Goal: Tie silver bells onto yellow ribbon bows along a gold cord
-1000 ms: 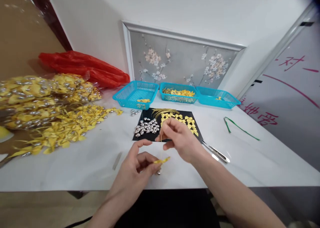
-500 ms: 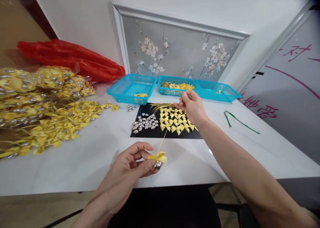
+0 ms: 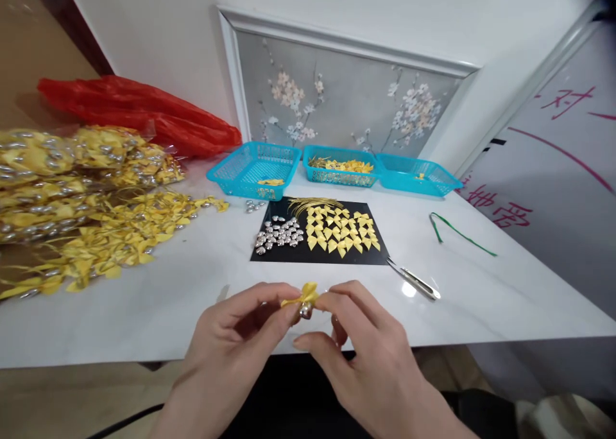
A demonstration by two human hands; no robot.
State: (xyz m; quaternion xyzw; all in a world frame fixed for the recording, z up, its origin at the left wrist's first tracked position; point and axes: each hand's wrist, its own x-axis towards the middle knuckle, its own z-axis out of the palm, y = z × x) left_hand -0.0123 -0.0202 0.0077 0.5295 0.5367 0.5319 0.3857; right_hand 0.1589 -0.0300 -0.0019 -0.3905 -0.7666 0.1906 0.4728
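Low over the table's front edge, my left hand [image 3: 250,327] pinches a yellow ribbon bow [image 3: 308,292] between thumb and fingers. A shiny silver bead [image 3: 305,310] hangs at the bow's underside. My right hand [image 3: 360,346] reaches in from the other side; its index fingertip touches the bow's right edge, while the thumb stands apart below. Beyond both hands lies a black mat [image 3: 283,254]. On it are rows of yellow bows [image 3: 341,230], a cluster of silver beads [image 3: 280,233] and a bundle of thin gold cords [image 3: 312,204].
Three blue baskets [image 3: 219,177] line the back, the middle one holding yellow pieces. Strung yellow bows [image 3: 120,233] and bagged ones [image 3: 33,156] pile up left, before a red bag [image 3: 139,111]. A slim silver tool [image 3: 416,280] and green ribbon [image 3: 464,235] lie right.
My right hand has come down from above the mat to the bow in my left hand, uncovering the mat's right side and the silver tool. The cord stretched up from the bow no longer shows.
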